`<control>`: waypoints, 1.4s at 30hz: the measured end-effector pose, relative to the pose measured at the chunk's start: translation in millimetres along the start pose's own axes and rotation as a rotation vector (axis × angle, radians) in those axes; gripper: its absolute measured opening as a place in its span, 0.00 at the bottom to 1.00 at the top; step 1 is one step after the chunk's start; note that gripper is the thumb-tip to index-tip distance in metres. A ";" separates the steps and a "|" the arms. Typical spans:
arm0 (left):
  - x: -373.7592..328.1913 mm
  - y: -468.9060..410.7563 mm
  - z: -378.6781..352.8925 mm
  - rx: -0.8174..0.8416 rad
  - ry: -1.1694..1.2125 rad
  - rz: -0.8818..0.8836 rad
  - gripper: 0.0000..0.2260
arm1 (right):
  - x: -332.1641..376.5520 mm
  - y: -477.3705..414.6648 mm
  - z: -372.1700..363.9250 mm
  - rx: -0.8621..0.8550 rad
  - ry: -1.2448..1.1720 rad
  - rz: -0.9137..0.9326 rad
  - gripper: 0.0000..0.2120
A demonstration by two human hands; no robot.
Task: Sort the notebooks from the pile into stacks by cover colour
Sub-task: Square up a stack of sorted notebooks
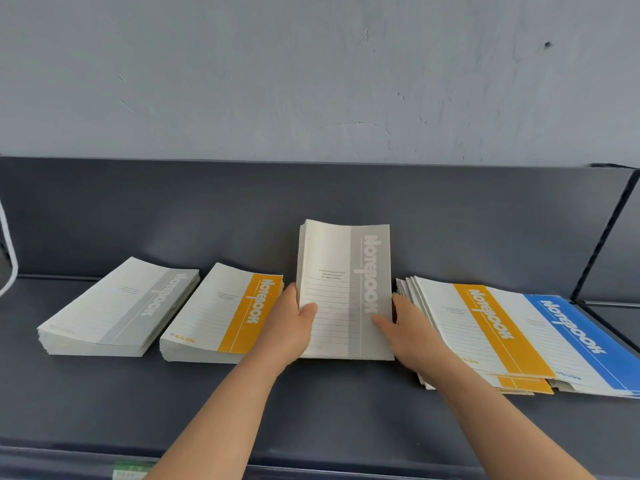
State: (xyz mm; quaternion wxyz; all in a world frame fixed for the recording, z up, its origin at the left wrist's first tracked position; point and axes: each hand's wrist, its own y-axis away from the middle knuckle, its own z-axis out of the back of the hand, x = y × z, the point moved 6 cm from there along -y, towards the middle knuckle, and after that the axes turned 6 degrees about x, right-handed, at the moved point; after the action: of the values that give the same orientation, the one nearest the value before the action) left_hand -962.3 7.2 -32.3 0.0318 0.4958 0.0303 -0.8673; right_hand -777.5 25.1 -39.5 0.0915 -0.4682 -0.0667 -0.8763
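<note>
Centrally, grey "Notebook" bundle (pixel 337 271), gripped by left hand (pixel 289 323), gripped by right hand (pixel 408 327)

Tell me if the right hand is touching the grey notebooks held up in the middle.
Touching. The head view shows the right hand with its thumb lying on the cover stripe of the grey notebooks and its fingers at their right edge.
</note>
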 end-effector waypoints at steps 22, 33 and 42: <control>11.2 -4.3 -5.2 -0.030 -0.139 0.190 0.19 | -3.2 -12.1 -15.7 0.033 0.226 -0.209 0.09; -47.3 9.9 16.8 -0.353 -0.525 -0.161 0.17 | 29.5 2.0 24.5 -0.139 0.477 0.063 0.14; -96.5 18.5 -40.9 -0.271 -0.716 -0.310 0.15 | 0.7 26.9 95.3 -0.282 0.726 0.037 0.15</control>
State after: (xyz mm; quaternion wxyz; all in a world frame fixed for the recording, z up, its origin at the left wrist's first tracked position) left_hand -876.7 -5.3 29.8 -0.0259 0.1436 0.2056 -0.9677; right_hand -694.9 18.2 14.7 0.0598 -0.1369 0.0997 -0.9837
